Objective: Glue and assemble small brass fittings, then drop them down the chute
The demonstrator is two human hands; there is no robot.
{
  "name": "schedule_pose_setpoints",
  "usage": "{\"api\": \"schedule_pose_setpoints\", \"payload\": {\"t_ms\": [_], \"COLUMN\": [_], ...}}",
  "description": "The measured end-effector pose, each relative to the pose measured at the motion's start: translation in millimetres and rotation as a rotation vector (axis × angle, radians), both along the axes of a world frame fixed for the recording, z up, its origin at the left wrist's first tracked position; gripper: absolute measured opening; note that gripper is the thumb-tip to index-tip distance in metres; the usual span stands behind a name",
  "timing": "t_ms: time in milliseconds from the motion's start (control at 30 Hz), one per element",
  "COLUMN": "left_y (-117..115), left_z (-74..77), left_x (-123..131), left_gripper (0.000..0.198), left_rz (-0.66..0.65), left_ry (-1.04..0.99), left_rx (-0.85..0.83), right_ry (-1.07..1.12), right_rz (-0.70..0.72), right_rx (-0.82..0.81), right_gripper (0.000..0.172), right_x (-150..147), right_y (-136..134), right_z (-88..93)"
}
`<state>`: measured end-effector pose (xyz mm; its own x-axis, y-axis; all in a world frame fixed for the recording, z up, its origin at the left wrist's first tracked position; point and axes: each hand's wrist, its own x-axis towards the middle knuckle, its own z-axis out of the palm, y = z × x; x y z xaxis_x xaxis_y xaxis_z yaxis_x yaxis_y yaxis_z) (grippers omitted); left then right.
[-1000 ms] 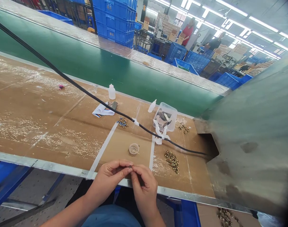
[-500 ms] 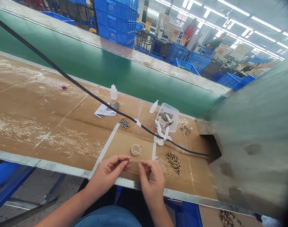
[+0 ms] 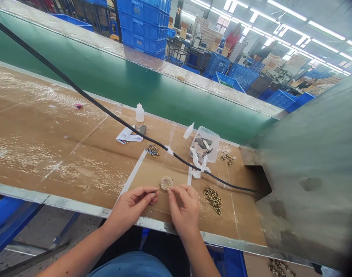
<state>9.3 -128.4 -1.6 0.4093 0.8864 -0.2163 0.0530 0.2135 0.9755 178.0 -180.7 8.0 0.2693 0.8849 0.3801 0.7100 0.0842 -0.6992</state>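
Note:
My left hand (image 3: 138,202) is closed in a pinch on a small dark piece (image 3: 154,192), mostly hidden by the fingertips. My right hand (image 3: 185,207) has its thumb and forefinger pressed together at the near rim of a small clear round cup (image 3: 165,183), on a thin pale stick (image 3: 168,188) that leans out of it. The cup stands on a plain cardboard patch (image 3: 152,173) bordered by white tape. Right of my right hand lies a heap of small brass-and-black parts (image 3: 212,200). Beyond the patch is a smaller pile of blue-and-brass parts (image 3: 152,150).
A black cable (image 3: 120,121) hangs across the view above the bench. Behind it are two white squeeze bottles (image 3: 140,113), a folded cloth (image 3: 129,134) and a clear plastic box (image 3: 212,144). A green conveyor belt (image 3: 129,80) runs behind. A metal panel (image 3: 305,161) rises at right.
My right hand has moved up and slightly left to the cup, and its fingers have closed on the thin stick. My left hand has shifted slightly, still pinching the small dark piece.

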Motion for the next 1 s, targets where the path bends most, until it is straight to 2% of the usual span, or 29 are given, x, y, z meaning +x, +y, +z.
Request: {"api": "schedule_pose_setpoints", "payload": {"t_ms": [167, 367, 500, 733, 1000], "left_y": [2.8, -0.6, -1.3, -2.7, -1.5], "left_z": [-2.9, -9.1, -9.5, -7.3, -4.0], "left_x": [-0.3, 1.0, 1.5, 0.1, 0.6], "left_gripper": [0.03, 0.026, 0.025, 0.024, 0.022], "left_rz": [0.021, 0.017, 0.013, -0.004, -0.02], "left_ry": [-0.016, -0.026, 0.015, 0.078, 0.152], "left_rx": [0.011, 0.033, 0.079, 0.162, 0.247], "right_ry": [0.057, 0.239, 0.367, 0.321, 0.272], "right_rz": [0.012, -0.071, -0.093, 0.0, 0.01], "right_rx": [-0.026, -0.02, -0.021, 0.009, -0.006], "right_gripper": [0.01, 0.014, 0.015, 0.014, 0.015], "right_x": [0.2, 7.0, 7.6, -2.3, -3.2], "right_y": [0.2, 1.3, -2.6, -6.4, -3.0], "right_z": [1.9, 1.6, 7.5, 22.7, 19.4]}}
